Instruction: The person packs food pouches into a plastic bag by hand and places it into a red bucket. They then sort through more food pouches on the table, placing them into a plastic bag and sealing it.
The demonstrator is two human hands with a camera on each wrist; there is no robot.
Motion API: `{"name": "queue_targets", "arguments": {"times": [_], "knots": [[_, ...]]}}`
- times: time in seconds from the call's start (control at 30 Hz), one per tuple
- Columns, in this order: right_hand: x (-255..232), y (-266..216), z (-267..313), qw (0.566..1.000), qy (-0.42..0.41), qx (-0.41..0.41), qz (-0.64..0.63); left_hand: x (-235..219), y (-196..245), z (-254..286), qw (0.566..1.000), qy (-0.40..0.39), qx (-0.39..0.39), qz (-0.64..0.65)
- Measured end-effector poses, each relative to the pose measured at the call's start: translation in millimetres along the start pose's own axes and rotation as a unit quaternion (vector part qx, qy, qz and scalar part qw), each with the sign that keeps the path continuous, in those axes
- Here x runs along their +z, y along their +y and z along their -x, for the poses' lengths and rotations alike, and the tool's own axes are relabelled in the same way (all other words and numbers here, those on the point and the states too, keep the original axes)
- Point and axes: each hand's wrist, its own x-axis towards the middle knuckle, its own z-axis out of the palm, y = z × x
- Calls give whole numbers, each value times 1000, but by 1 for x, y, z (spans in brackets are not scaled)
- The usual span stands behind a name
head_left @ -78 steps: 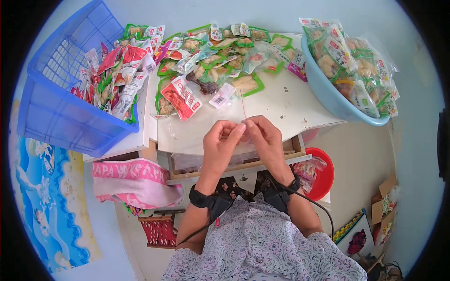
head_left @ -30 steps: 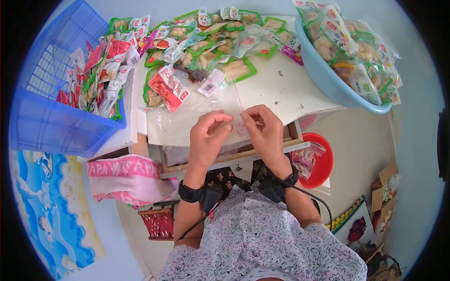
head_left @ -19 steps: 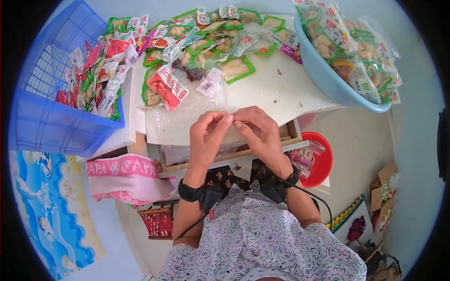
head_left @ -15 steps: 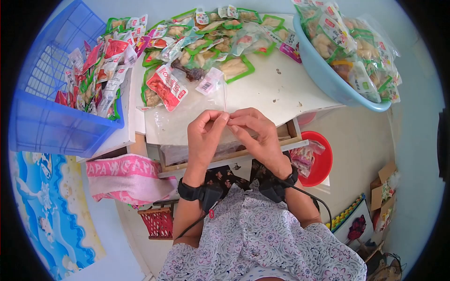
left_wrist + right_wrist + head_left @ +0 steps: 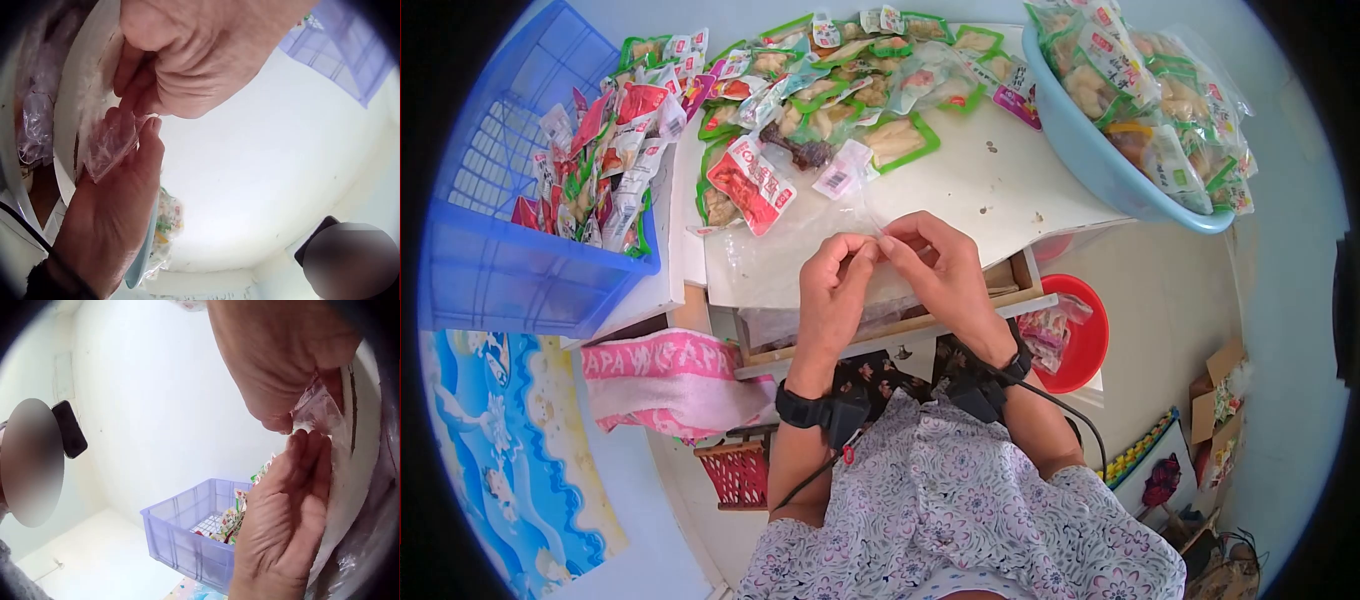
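Right hand (image 5: pixel 950 272) now meets left hand (image 5: pixel 830 292) at the clear plastic bag (image 5: pixel 109 147); fingertips were apart a second ago.

Both hands pinching the bag's edge, thumb against fingers, tips touching or just beside each other. Bag is at the front edge of the white worktop (image 5: pixel 970 190), mid-length. Behind it, to the left: red-and-white packet (image 5: pixel 750 185), dark drumstick-shaped item (image 5: pixel 810 152), barcoded white packet (image 5: pixel 841 172). Green-edged packets (image 5: pixel 828 95) heaped along the back edge. Light-blue basin (image 5: pixel 1085 160), full of packets, at the right back corner. Blue crate (image 5: pixel 520 265), also holding packets, past the left edge. Drawer (image 5: pixel 1030 303) open under the front edge; red basin (image 5: pixel 1099 350) lower, to its right.
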Motion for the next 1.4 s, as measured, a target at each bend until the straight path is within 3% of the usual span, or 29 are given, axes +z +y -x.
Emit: {"name": "queue_targets", "arguments": {"times": [0.1, 0.2, 0.3, 0.4, 0.7, 0.9, 1.13, 1.4], "knots": [[2, 0, 1, 1000, 10, -1, 10, 0, -2, -2, 999, 26, 0, 28], [5, 9, 7, 996, 27, -82, 1, 1, 0, -2, 995, 49, -12, 83], [10, 11, 12, 971, 56, -194, 131, -2, 5, -4, 994, 42, -11, 99], [10, 6, 13, 957, 56, -230, 169, -4, 5, -5, 995, 37, -13, 93], [4, -1, 8, 991, 23, -133, 12, -7, -1, -6, 995, 32, -36, 87], [6, 2, 7, 996, 27, -86, 0, -9, -2, -4, 995, 14, -31, 91], [4, 9, 5, 995, 13, -89, 38, -16, 6, -3, 997, -41, -19, 68], [-1, 9, 4, 992, 13, -95, 84, -8, 1, -2, 997, -14, -24, 74]]}}
